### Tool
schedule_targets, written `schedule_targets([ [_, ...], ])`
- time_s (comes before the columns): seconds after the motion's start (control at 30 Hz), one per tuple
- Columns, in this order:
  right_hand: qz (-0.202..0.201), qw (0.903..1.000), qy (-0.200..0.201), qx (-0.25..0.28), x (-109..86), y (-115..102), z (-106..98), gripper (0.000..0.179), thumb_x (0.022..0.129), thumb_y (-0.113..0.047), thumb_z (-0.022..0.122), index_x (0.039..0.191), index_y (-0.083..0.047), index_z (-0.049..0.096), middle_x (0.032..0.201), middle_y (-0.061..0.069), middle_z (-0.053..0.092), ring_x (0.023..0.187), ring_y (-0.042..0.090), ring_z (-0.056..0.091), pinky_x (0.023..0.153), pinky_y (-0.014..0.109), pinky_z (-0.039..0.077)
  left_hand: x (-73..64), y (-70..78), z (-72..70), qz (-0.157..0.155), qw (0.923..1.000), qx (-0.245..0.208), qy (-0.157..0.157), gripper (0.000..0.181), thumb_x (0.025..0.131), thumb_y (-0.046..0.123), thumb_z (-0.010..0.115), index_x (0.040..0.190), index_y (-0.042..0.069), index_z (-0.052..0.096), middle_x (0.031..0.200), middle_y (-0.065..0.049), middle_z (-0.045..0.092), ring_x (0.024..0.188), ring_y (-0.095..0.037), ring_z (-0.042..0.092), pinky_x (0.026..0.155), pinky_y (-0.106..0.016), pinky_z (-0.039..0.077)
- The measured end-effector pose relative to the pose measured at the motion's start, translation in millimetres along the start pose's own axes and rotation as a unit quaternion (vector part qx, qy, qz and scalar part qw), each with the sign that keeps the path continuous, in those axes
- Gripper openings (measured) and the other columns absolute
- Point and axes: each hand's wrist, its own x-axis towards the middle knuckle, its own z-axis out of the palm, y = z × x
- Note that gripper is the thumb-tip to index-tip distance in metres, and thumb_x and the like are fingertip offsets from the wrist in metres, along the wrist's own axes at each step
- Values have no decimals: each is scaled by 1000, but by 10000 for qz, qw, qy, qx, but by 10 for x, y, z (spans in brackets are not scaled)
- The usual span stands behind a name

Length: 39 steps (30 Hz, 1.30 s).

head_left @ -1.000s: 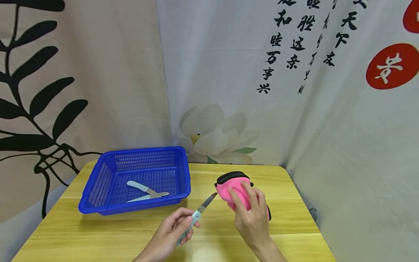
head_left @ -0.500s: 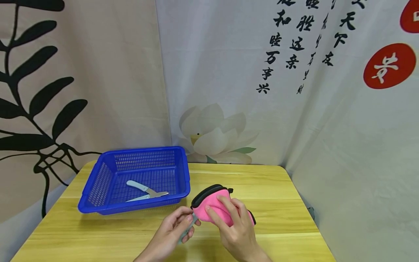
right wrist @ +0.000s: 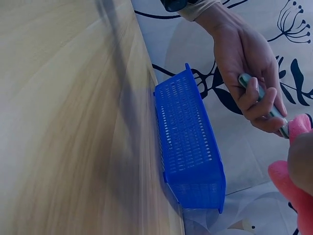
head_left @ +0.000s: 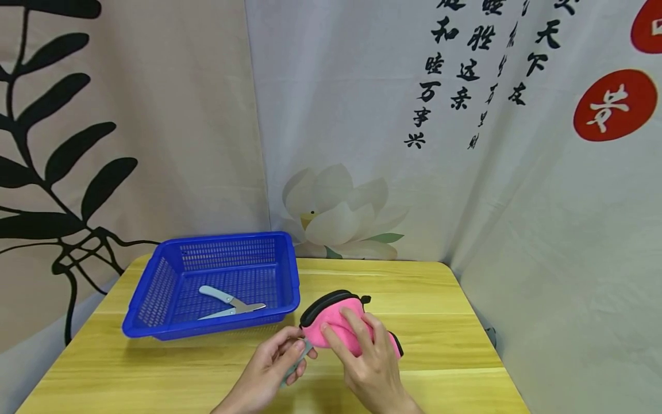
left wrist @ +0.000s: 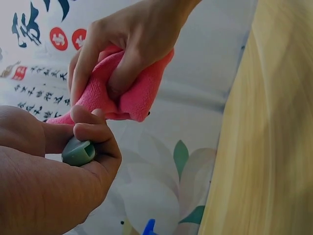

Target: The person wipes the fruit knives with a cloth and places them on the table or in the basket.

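Observation:
In the head view my left hand grips a knife by its pale green handle. Its blade is hidden under or inside a pink fleecy cloth with thick black edging, bunched up in my right hand. The right fingers and thumb press into the folds, right beside the left fingertips. The left wrist view shows the handle's slotted butt end poking out of the left fist, with the cloth just beyond. From the right wrist, the handle lies across the left fingers, its front end at the cloth.
A blue plastic basket stands at the back left of the wooden table. Inside it lie two pale-handled knives, an upper one and a lower one, crossing each other. A printed curtain hangs behind the table.
The right hand has brought the cloth left and down over the knife blade, which was bare a second ago. The left hand has stayed nearly still. Little differs over the last half second.

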Motion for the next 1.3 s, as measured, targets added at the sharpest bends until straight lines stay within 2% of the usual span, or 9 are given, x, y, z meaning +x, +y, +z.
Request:
schedule_targets([
  [0.1, 113, 9999, -9, -58, 1, 16, -1, 50, 99, 5, 47, 120, -19, 85, 129, 24, 76, 98, 43, 63, 68, 41, 60, 1, 10, -2, -130, 9999, -21, 24, 38, 122, 19, 49, 143, -12, 55, 118, -17, 74, 80, -1, 62, 67, -14, 52],
  [0.23, 279, 9995, -98, -147, -13, 51, -3, 49, 101, 3, 47, 122, -19, 85, 131, 23, 75, 100, 43, 63, 70, 42, 60, 2, 15, -9, -243, 9997, 11, 36, 38, 122, 21, 50, 145, -9, 57, 118, -11, 75, 81, -1, 62, 68, -14, 52],
  [0.33, 402, 9988, -198, -196, -29, 86, -3, 47, 104, 1, 48, 124, -19, 85, 132, 23, 75, 103, 43, 63, 73, 43, 60, 2, 19, -9, -213, 9998, 30, 29, 38, 122, 21, 50, 144, -8, 57, 117, -9, 75, 81, -1, 61, 67, -14, 52],
  [0.63, 570, 9976, -235, -324, -68, 215, 3, 46, 102, 1, 49, 125, -18, 84, 134, 25, 74, 102, 43, 62, 75, 45, 60, -3, 40, 6, -481, 9988, 27, 78, 40, 122, 26, 53, 146, -6, 59, 118, -13, 75, 80, -3, 61, 68, -15, 52],
  [0.77, 734, 9964, -267, -322, -89, 286, -13, 35, 114, -12, 52, 126, -16, 85, 133, 26, 74, 102, 44, 61, 77, 46, 59, -3, 39, 1, -420, 9991, 82, 77, 38, 122, 24, 53, 145, -6, 59, 116, -6, 76, 80, -2, 62, 68, -15, 52],
  [0.9, 961, 9943, -274, -380, -101, 364, -44, 31, 118, -24, 55, 126, -16, 85, 132, 27, 73, 101, 44, 60, 74, 47, 57, -1, 35, -5, -327, 9993, 149, 110, 37, 122, 23, 53, 143, -6, 60, 114, -1, 77, 80, -1, 62, 68, -14, 53],
  [1.13, 1186, 9918, 81, -472, -70, 424, -102, 30, 117, -20, 56, 123, -11, 85, 129, 30, 73, 97, 46, 59, 70, 46, 53, 22, 50, -7, -273, 9991, 184, 269, 36, 122, 23, 52, 143, -6, 59, 118, -6, 76, 80, -2, 62, 68, -16, 53],
  [1.3, 905, 9952, 353, -142, 23, 340, -121, 30, 115, -13, 56, 118, -9, 86, 124, 31, 74, 95, 44, 60, 75, 45, 53, 39, 67, 11, -388, 9987, 127, 312, 39, 122, 25, 52, 145, -6, 59, 121, -11, 75, 81, -2, 62, 68, -16, 53],
])
